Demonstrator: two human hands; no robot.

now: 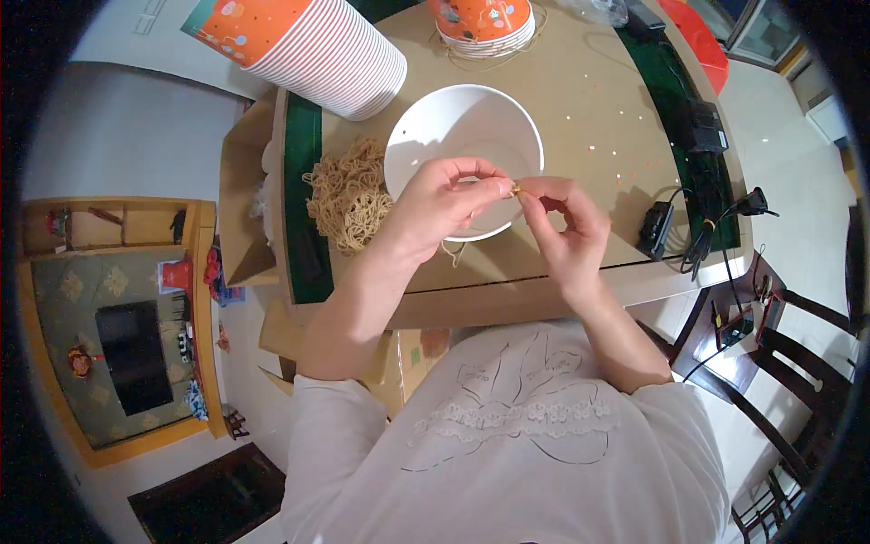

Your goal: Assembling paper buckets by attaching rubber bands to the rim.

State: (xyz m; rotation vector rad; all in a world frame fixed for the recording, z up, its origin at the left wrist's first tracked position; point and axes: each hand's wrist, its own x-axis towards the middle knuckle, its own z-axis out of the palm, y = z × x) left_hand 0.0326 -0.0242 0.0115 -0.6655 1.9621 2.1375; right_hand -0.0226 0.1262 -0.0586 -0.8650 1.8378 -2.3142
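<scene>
a thin tan rubber band (517, 189) is pinched between the fingertips of the left hand (444, 207) and the right hand (566, 231), both of which are closed on it in a fine grip just above the near rim of the wide white paper bowl (453, 136). the step in hand is judged to be the picking out and stretching of a single band over the bowl; the next move would call for a steady pull so that the loop is opened without slipping from the fingertips. the band is seen only as a small yellowish knot between the thumbs and a fine strand hanging below the left hand, so its full shape cannot be told. a tangled heap of like tan bands (349, 195) is laid just left of the bowl on the brown cardboard-covered surface (598, 100). a slanted stack of orange-and-white paper bowls (317, 45) is placed beyond the bowl to its left, and a shorter stack of orange bowls (480, 23) directly beyond it. black chargers and cables (689, 218) are lying well to the right of the bowl.
</scene>
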